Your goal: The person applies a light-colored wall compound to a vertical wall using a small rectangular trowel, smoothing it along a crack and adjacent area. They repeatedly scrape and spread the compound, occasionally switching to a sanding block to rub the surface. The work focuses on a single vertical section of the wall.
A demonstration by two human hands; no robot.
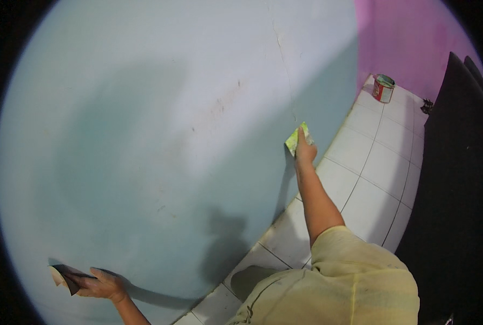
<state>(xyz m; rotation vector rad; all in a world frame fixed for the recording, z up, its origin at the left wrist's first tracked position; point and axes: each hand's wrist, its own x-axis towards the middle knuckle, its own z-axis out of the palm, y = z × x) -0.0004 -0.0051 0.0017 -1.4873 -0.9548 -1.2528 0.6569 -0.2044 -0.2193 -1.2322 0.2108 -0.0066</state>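
Observation:
At lower left, my left hand [102, 285] is at the pale blue wall [144, 162], its thumb lifted apart. Between its fingers is a curled piece of sandpaper [64, 279], dark on one face and tan on the other. My right hand [306, 151] grips a flat, squarish yellow-green piece [294, 141], thumb on top, against the wall. Its exact kind I cannot make out. Just above it ends a thin crack [282, 57] running down the wall. The right arm is stretched out, away from my body.
White floor tiles [347, 162] meet the wall along a curved edge. An opened red can [383, 89] stands on the tiles by the pink wall [409, 43]. To the right rises a large dark panel-like shape [452, 189]. Scuff marks [217, 108] dot the blue wall.

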